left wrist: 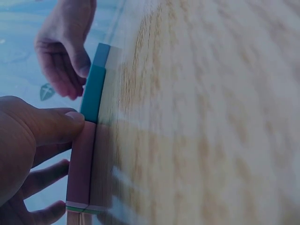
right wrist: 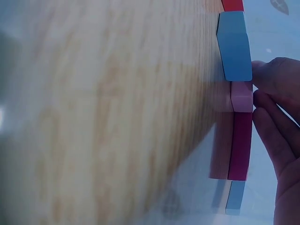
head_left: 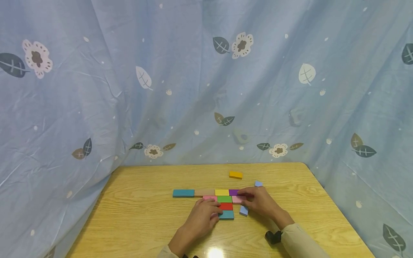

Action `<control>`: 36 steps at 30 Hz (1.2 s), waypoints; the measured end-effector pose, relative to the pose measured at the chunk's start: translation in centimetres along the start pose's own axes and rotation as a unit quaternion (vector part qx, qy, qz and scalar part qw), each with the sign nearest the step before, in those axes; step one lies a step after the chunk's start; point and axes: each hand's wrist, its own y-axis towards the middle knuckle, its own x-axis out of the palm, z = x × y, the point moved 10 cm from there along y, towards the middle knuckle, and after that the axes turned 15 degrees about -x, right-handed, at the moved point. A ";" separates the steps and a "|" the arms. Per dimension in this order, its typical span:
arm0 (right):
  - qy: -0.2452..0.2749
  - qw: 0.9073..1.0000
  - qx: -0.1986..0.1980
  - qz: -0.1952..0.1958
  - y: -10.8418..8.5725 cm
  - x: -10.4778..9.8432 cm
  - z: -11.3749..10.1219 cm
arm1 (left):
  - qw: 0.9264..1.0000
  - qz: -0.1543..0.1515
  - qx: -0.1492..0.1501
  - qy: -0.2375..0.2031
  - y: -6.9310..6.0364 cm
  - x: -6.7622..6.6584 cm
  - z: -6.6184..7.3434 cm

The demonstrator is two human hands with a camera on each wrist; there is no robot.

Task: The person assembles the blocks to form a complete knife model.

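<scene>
In the head view, several coloured wooden blocks lie flat against each other in rows. My left hand [head_left: 201,216] rests over the left part, its fingers near a pink block [head_left: 209,198] and a red block [head_left: 226,206]. The left wrist view shows its thumb touching where a pink block [left wrist: 80,164] meets a teal block [left wrist: 95,91]. My right hand [head_left: 259,202] touches the right end, its fingertips at a purple block [head_left: 233,192] and a light pink block [head_left: 237,200]. Green [head_left: 224,199] and yellow [head_left: 222,192] blocks sit between the hands.
A long teal block [head_left: 183,193] and a tan block [head_left: 204,192] extend the back row leftward. Light blue blocks [head_left: 243,210] lie apart near my right hand, one partly hidden behind it. An orange block [head_left: 236,175] lies farther back. A patterned curtain [head_left: 206,89] surrounds the wooden table [head_left: 138,211].
</scene>
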 end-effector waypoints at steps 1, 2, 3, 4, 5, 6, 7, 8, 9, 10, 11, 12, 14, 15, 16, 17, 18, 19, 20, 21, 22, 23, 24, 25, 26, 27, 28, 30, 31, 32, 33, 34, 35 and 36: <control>0.001 1.000 0.000 0.000 0.0 0.0 0.0 | 1.000 -0.001 -0.001 0.001 0.0 0.0 0.0; 0.003 1.000 -0.001 0.000 0.1 0.0 0.0 | 1.000 -0.001 -0.001 0.001 0.0 0.0 0.0; 0.005 1.000 -0.002 0.000 0.1 0.0 0.0 | 1.000 -0.001 -0.001 0.002 0.1 0.0 0.0; 0.007 1.000 -0.004 0.001 0.1 0.1 0.0 | 1.000 0.000 0.000 0.002 0.1 0.0 0.0; 0.008 1.000 -0.006 0.001 0.2 0.1 0.0 | 1.000 0.001 0.001 0.003 0.1 -0.1 0.0; 0.009 1.000 -0.009 0.001 0.2 0.1 0.0 | 1.000 0.001 0.002 0.004 0.1 -0.1 0.0; 0.010 1.000 -0.012 0.002 0.2 0.1 0.0 | 1.000 0.002 0.002 0.004 0.1 -0.1 -0.1; 0.009 1.000 -0.014 0.002 0.2 0.2 0.0 | 1.000 0.002 0.003 0.005 0.1 -0.1 -0.1; 0.008 1.000 -0.016 0.001 0.3 0.2 0.0 | 1.000 0.003 0.003 0.005 0.1 -0.1 -0.1; 0.007 1.000 -0.017 0.001 0.3 0.2 0.0 | 1.000 0.003 0.003 0.005 0.1 0.0 -0.2; 0.006 1.000 -0.018 0.000 0.3 0.2 0.0 | 1.000 0.002 0.002 0.005 0.1 0.0 -0.2; 0.005 1.000 -0.018 0.000 0.4 0.2 0.0 | 1.000 0.003 0.002 0.005 0.1 0.0 -0.2; 0.006 1.000 -0.022 0.006 0.5 0.1 -0.1 | 1.000 0.003 0.004 0.004 0.1 0.0 -0.2; 0.005 1.000 -0.019 0.011 0.5 -0.1 0.0 | 1.000 0.004 0.005 0.003 0.1 0.0 -0.2; 0.011 1.000 -0.015 0.018 0.5 -0.3 0.0 | 1.000 0.003 0.005 0.003 0.1 0.0 -0.2; 0.018 0.999 -0.008 0.027 0.6 -0.7 0.0 | 1.000 0.002 0.004 0.002 0.1 0.0 -0.2; 0.028 0.999 -0.002 0.040 0.7 -1.2 0.1 | 1.000 0.002 0.004 0.001 0.1 0.0 -0.2; 0.038 0.998 0.005 0.054 0.8 -1.7 0.2 | 1.000 0.000 0.004 -0.001 0.1 0.0 -0.2; 0.053 0.996 0.016 0.068 0.9 -2.3 0.3 | 1.000 -0.002 0.002 -0.002 0.1 0.1 -0.3; 0.072 0.994 0.026 0.083 1.0 -3.0 0.6 | 1.000 -0.003 0.001 -0.004 0.1 0.1 -0.3; 0.090 0.991 0.031 0.098 1.3 -3.5 0.8 | 1.000 -0.005 -0.001 -0.006 0.1 0.1 -0.3; 0.104 0.988 0.036 0.111 1.5 -4.1 1.1 | 1.000 -0.006 -0.002 -0.007 0.1 0.1 -0.3; 0.116 0.985 0.040 0.122 1.7 -4.7 1.4 | 1.000 -0.006 -0.002 -0.008 0.1 0.1 -0.3; 0.130 0.981 0.045 0.134 1.9 -5.1 1.8 | 1.000 -0.006 -0.003 -0.009 0.1 0.1 -0.3; 0.147 0.977 0.051 0.143 2.1 -5.4 2.3 | 1.000 -0.005 -0.003 -0.010 0.1 0.0 -0.3; 0.160 0.974 0.058 0.151 2.2 -5.6 2.9 | 1.000 -0.005 -0.002 -0.010 0.1 0.0 -0.3; 0.172 0.970 0.064 0.157 2.4 -5.7 3.4 | 1.000 -0.004 -0.001 -0.011 0.1 0.0 -0.3; 0.201 0.962 0.078 0.166 2.5 -5.7 4.5 | 1.000 -0.005 -0.001 -0.010 0.1 0.0 -0.2; 0.214 0.959 0.083 0.168 2.6 -5.6 5.0 | 1.000 -0.005 0.000 -0.010 0.1 0.0 -0.2; 0.224 0.956 0.088 0.168 2.6 -5.4 5.4 | 1.000 -0.005 0.001 -0.009 0.1 0.0 -0.1; 0.233 0.954 0.093 0.167 2.7 -5.2 5.8 | 1.000 -0.006 0.000 -0.009 0.1 0.0 -0.1; 0.241 0.951 0.097 0.167 2.8 -5.1 6.2 | 1.000 -0.007 0.000 -0.008 0.1 0.0 -0.1; 0.248 0.949 0.103 0.168 2.8 -4.9 6.5 | 1.000 -0.008 0.000 -0.007 0.1 0.0 -0.1; 0.254 0.946 0.108 0.168 2.9 -4.7 6.9 | 1.000 -0.008 0.001 -0.007 0.1 0.0 0.0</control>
